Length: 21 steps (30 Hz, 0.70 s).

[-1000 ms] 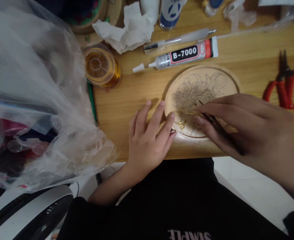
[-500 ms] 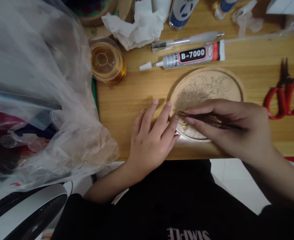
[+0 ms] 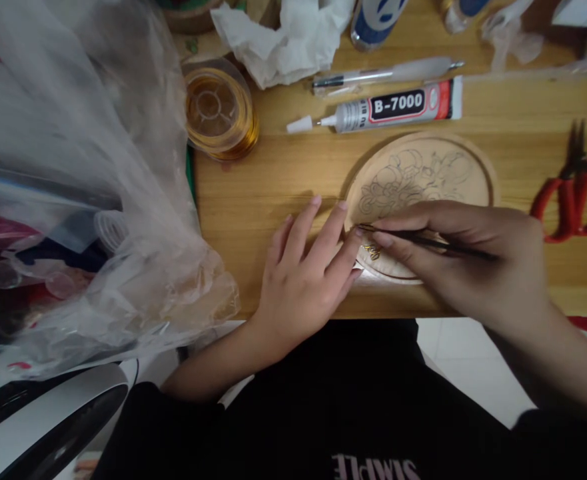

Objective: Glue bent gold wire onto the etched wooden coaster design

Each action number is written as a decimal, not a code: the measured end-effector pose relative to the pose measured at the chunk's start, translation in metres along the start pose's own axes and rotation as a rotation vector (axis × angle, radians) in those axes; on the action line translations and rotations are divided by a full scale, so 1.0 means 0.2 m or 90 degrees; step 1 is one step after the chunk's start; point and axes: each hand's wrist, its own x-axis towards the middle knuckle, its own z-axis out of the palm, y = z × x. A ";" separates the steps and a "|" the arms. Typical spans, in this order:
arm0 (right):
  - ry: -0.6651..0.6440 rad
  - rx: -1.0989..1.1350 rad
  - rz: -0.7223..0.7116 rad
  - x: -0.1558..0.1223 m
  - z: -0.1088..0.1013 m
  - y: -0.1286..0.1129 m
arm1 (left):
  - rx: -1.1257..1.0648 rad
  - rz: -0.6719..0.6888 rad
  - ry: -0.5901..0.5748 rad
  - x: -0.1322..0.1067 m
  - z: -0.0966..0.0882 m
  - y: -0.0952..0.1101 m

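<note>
A round wooden plate (image 3: 492, 179) with a raised rim lies near the table's front edge, a line drawing of flowers on its face. On its lower left sits a small piece of bent gold wire (image 3: 372, 252). My left hand (image 3: 306, 283) rests flat with fingers spread, its index fingertip by the plate's left rim. From the right, my right hand (image 3: 498, 260) pinches a pair of dark tweezers (image 3: 418, 240), their tips just beside that index fingertip. Whether the tips grip anything is too small to make out.
Behind the plate lie a B-7000 glue tube (image 3: 398, 107) and a pen (image 3: 388, 72). A spool of gold wire (image 3: 220, 110) stands left, beside a large plastic bag (image 3: 138, 200). Red-handled pliers (image 3: 573, 190) lie right. Crumpled tissue (image 3: 293, 43) and a bottle (image 3: 376, 23) are at the back.
The tweezers' prongs, visibly apart before, now look pressed together. Both hands have hardly moved. The view has shifted slightly.
</note>
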 end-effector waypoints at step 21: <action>0.080 0.066 0.108 -0.08 0.09 -0.07 | -0.051 -0.024 -0.001 0.00 0.00 0.00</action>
